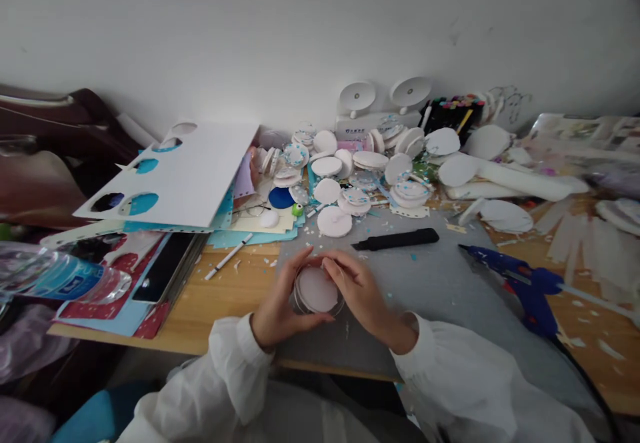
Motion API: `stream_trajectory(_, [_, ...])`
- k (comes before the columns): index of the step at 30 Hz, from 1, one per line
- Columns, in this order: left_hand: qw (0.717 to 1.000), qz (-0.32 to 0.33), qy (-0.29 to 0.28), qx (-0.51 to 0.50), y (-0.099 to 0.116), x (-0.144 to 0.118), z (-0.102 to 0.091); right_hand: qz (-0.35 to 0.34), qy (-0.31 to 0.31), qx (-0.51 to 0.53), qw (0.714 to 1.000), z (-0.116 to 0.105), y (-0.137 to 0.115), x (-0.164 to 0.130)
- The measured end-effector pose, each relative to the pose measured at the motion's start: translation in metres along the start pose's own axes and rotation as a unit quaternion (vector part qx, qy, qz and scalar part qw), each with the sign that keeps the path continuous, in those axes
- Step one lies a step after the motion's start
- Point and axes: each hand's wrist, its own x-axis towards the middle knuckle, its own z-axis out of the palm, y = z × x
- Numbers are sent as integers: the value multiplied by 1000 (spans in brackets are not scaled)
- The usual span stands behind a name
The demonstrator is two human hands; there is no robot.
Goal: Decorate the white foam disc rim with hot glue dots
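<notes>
Both hands close around a round clear-rimmed case with a white disc [317,289] set in it, held low over the grey mat [425,283]. My left hand [280,306] cups its left side and my right hand [357,289] covers its right side, thumb on the top edge. White sleeves cover both wrists. A black utility knife [397,239] lies on the mat just beyond my right hand. A blue glue gun [525,283] rests to the right, nozzle pointing left.
Several white foam discs [350,183] are piled at the back. A white foam board with round cut-outs [173,176] lies left over blue sheets. A white pen [229,256], a plastic water bottle [55,273] and a rack of markers [453,111] are also there.
</notes>
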Motion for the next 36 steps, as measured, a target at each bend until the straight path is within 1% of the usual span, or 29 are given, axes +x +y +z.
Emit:
stream_trajectory(5, [999,8,6,43,3,5,-1,27,-10,34,999,-1,-8,-2])
stream_trajectory(7, [998,-1,29,52,3,5,0,37,18,41,998,-3,-8,-2])
stream_trajectory(9, [997,-13,60,48,1,5,1,43,70,40,996,-5,-7,-2])
stream_trajectory(11, [995,-20,85,48,-1,5,-1,48,102,31,993,-8,-5,1])
stream_trajectory(13, [994,-22,97,49,-5,7,-5,54,97,7,994,-10,-3,4])
stream_trajectory(15, [994,-19,100,43,-9,10,-11,47,73,-22,996,-10,-2,6])
stream_trajectory(18, [995,-13,90,33,-15,14,-21,0,35,-49,998,-5,1,7])
stream_trajectory(20, [997,-8,74,30,-19,14,-28,-22,20,-61,998,0,5,6])
stream_trajectory(24, [1000,-14,23,8,-27,8,-37,-22,28,-84,996,2,14,8])
stream_trajectory(26, [1000,-21,5,-12,-30,5,-39,-26,36,-88,995,1,18,10])
stream_trajectory(29, [998,-26,-2,-61,-30,6,-40,-50,39,-106,992,-1,19,12])
stream_trajectory(33, [989,-34,-37,-141,-28,16,-43,-88,5,-155,984,-1,14,11])
stream_trajectory(36, [984,-41,-66,-159,-31,24,-42,-93,-11,-164,982,-1,14,12])
